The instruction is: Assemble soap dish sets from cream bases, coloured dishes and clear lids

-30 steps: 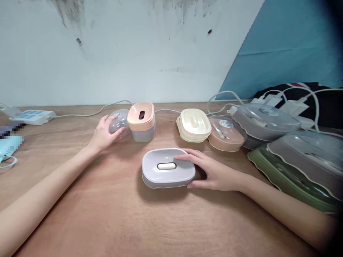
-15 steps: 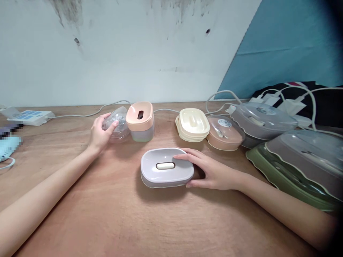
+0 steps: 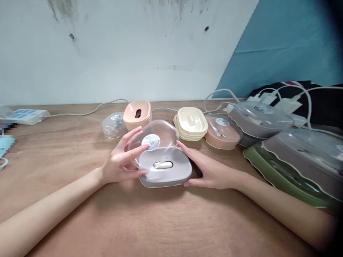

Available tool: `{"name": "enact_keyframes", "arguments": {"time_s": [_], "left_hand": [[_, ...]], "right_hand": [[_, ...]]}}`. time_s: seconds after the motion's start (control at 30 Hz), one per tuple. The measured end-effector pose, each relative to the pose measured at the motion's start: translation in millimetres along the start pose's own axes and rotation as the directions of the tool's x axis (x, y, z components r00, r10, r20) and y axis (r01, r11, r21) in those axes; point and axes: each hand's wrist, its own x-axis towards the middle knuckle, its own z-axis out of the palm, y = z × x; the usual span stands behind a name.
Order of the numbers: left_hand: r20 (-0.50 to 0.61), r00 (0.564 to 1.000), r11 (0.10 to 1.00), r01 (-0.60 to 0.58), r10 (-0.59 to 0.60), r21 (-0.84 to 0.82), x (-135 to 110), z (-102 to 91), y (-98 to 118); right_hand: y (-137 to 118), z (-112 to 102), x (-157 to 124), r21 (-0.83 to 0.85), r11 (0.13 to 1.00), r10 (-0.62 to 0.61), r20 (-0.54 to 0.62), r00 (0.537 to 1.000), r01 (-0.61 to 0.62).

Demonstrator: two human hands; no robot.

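Observation:
A grey oval dish (image 3: 171, 175) with a slot in its middle lies on the wooden table (image 3: 150, 225). My left hand (image 3: 120, 165) grips a clear plastic lid (image 3: 158, 137) with a round sticker and holds it tilted over the dish's rear half. On the right side of the dish rests my right hand (image 3: 207, 169), its fingers curved round the edge and holding it in place.
Behind stand a stack of clear lids (image 3: 113, 125), a peach dish (image 3: 137, 114), cream dishes (image 3: 190, 123), a covered peach dish (image 3: 222, 131), and larger covered grey (image 3: 258, 119) and green (image 3: 289, 171) trays at right. Cables and a white power strip (image 3: 23, 115) run along the wall.
My left hand lifted a clear lid off the stack at the back left and carried it right and nearer, over the grey dish. My right hand stayed on the dish.

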Motion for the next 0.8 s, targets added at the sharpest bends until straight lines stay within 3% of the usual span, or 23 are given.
{"name": "enact_keyframes", "arguments": {"time_s": [0.43,0.63,0.8], "left_hand": [[0.088,0.996,0.975,0.032,-0.012,-0.22,-1.3,2.2,-7.2],[0.289,0.957,0.936,0.099,0.003,-0.338,-2.8,3.2,-6.2],[0.34,0.94,0.916,0.164,-0.032,-0.365,-1.7,1.8,-3.9]], "right_hand": [[5.0,2.6,0.1,-0.013,0.999,-0.039,-0.016,0.999,0.039],[1.5,2.0,-0.3,0.001,1.0,-0.006,-0.031,1.0,0.006],[-1.3,0.6,0.3,0.055,0.998,0.046,-0.016,0.999,-0.045]]}}
